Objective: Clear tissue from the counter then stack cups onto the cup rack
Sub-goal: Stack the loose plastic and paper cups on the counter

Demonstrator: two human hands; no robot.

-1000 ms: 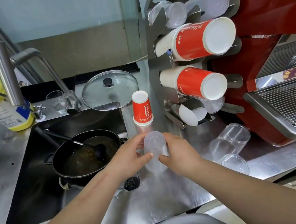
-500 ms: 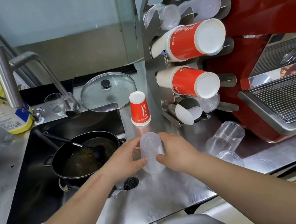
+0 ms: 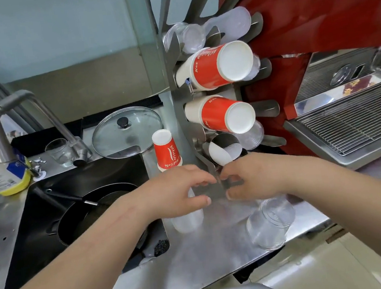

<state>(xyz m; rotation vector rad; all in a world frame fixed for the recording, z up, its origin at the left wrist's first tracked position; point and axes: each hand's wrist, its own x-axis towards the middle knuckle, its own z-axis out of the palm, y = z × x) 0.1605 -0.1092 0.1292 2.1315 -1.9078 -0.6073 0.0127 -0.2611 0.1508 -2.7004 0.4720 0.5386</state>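
Left hand [image 3: 179,194] rests over a frosted plastic cup [image 3: 187,220] standing inverted on the steel counter [image 3: 199,259], fingers curled, thumb against it. Right hand [image 3: 249,177] is half-open, holding nothing visible. Clear cups [image 3: 271,222] lie beside the cup rack [image 3: 178,92].

I saw both hands held over the stainless steel counter [image 3: 199,259], fingers curled and fingertips nearly meeting. The left hand [image 3: 176,194] rested over a frosted clear plastic cup [image 3: 187,220] standing upside down; whether it gripped the cup I could not tell. The right hand [image 3: 254,177] hovered empty just in front of the steel cup rack [image 3: 176,78]. A red-and-white paper cup [image 3: 166,151] stood inverted behind the left hand. Two clear plastic cups [image 3: 271,222] lay on their sides near the counter's edge.
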